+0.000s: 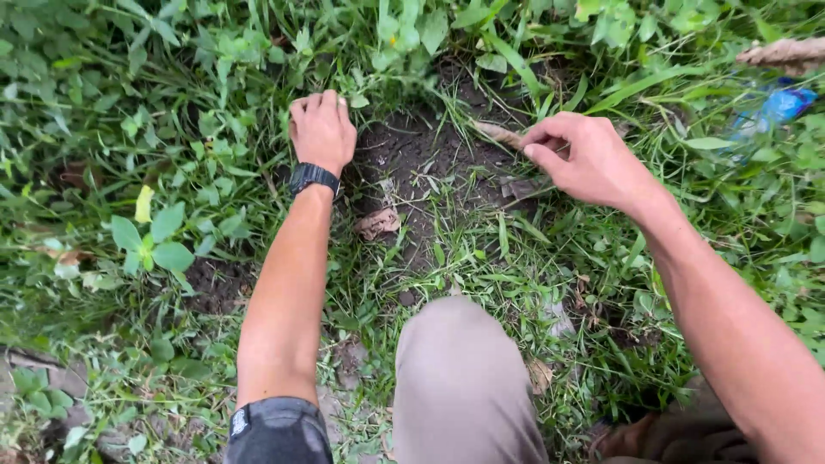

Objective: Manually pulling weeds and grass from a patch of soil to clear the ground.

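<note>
A wide spread of green weeds and grass (129,163) rings a cleared patch of dark bare soil (412,155), which lies between the two hands and just below their fingertips. The work in hand looks like clearing growth from this patch by hand. The right hand (593,159) has thumb and forefinger pinched narrow on the near end of a pale brown dry stalk (498,133), which runs leftward from the fingertips over the soil's upper edge. The left hand (320,131), a black watch (311,176) at its wrist, is curled into a loose fist, knuckles up, fingertips buried in the grass at the soil's left rim; whether it grips a tuft I cannot tell. A firm, steady pull seems to be called for next. A curled dead leaf (378,223) lies below the left wrist.
</note>
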